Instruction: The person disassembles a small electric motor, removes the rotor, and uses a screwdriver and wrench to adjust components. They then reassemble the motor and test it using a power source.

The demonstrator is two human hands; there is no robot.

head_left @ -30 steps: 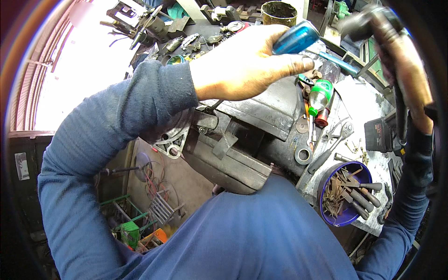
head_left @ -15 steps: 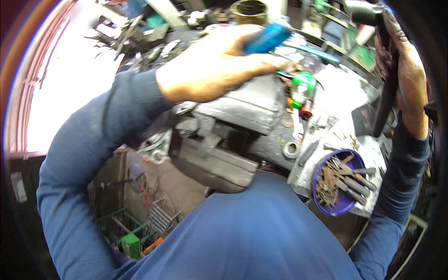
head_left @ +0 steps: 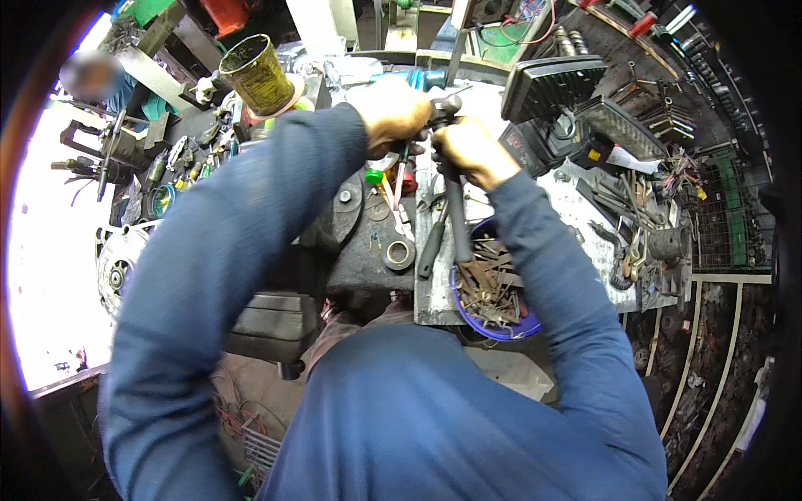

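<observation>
Crowded and pale, the table (head_left: 433,311) spreads beneath and to the right of the left hand (head_left: 391,113) and right hand (head_left: 478,150) that I follow from afar. Below and left of them I see a dark vise (head_left: 271,321) close to the wearer's torso (head_left: 418,417), presumably for easy leaning over it. Below the right hand, a purple tub (head_left: 494,332) gathers loose metal pieces (head_left: 484,292), likely to stop them scattering. Between the tub and the hands runs the hammer (head_left: 457,209): the right hand's fingers wrap its handle near the head, which I read as a grip for control rather than a full swing. The left hand sits beside that head, fingers bent inward; I cannot tell whether they hold anything. Smallest, a metal ring (head_left: 398,255) lies below the left hand.
</observation>
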